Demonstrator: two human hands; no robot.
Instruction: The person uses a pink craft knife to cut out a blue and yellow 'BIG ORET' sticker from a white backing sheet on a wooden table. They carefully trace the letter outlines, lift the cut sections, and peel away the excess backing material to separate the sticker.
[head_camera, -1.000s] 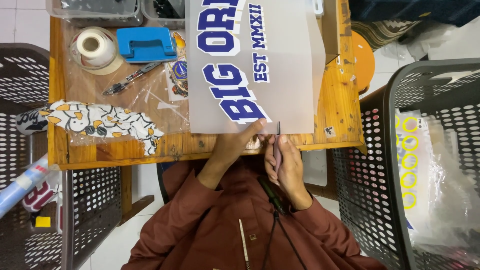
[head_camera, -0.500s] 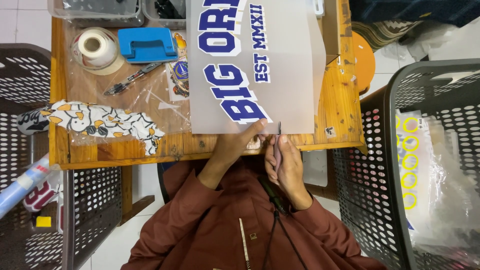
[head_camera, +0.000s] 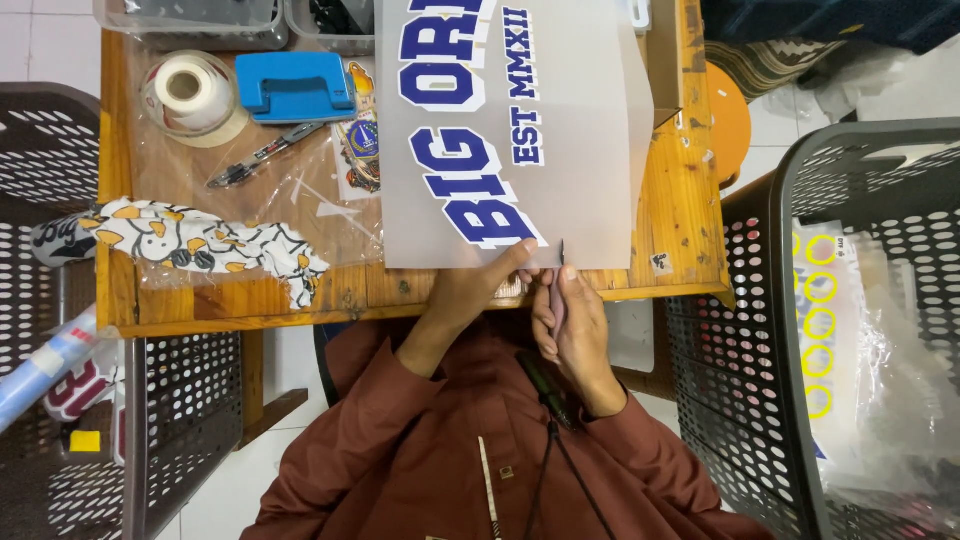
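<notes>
Head view looks straight down on your wooden table (head_camera: 680, 215), where a grey translucent transfer sheet (head_camera: 585, 150) with blue block lettering lies across the middle, its lower edge close to the table's near side. Your left hand (head_camera: 470, 295) presses on that lower edge, fingertips resting flat just below the last blue letter, fingers extended rather than curled around anything. Your right hand (head_camera: 572, 325) sits just beside it, closed around a thin pointed tool (head_camera: 559, 285) whose tip touches the sheet's bottom edge. A dark cable runs from near your right wrist down over your brown sleeve. To the left of the sheet lie a clear plastic bag, a patterned white cloth with orange and black shapes (head_camera: 200, 245), a dark pen (head_camera: 265, 155), a blue hole punch (head_camera: 295, 85) and a roll of tape (head_camera: 190, 92). Black perforated baskets (head_camera: 790, 330) stand on both sides of the table; the right one holds a sheet with yellow rings (head_camera: 820, 320).
</notes>
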